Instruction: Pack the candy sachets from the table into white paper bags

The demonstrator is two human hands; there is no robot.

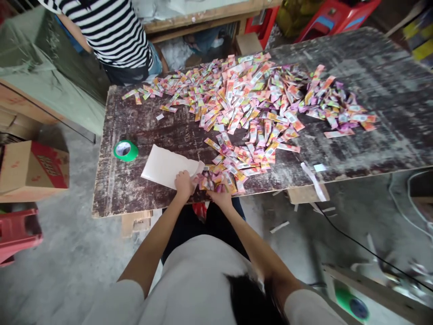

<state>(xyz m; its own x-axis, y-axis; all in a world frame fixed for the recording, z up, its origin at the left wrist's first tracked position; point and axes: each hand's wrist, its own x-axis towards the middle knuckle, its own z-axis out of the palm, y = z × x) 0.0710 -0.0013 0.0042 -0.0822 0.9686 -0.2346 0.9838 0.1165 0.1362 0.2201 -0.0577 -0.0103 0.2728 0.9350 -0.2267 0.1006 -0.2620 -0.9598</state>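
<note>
A white plastic bag (pixel 165 164) lies flat near the table's front edge, its opening toward the right. My left hand (pixel 184 184) is closed on the bag by that opening. Just right of it, my right hand (pixel 221 197) grips a bunch of small colourful sachets (pixel 214 181) at the bag's mouth. Whether some sachets are inside the bag I cannot tell. Beyond my hands spreads a large heap of the same narrow sachets (pixel 237 97), pink, orange, yellow and purple.
A green tape roll (pixel 126 150) stands on the worn dark table (pixel 118 189) at left. A white strip (pixel 313 180) hangs over the front edge. Across the table is a person in a striped shirt (pixel 108 36). A cardboard box (pixel 34 171) and red stool (pixel 18 234) are at left.
</note>
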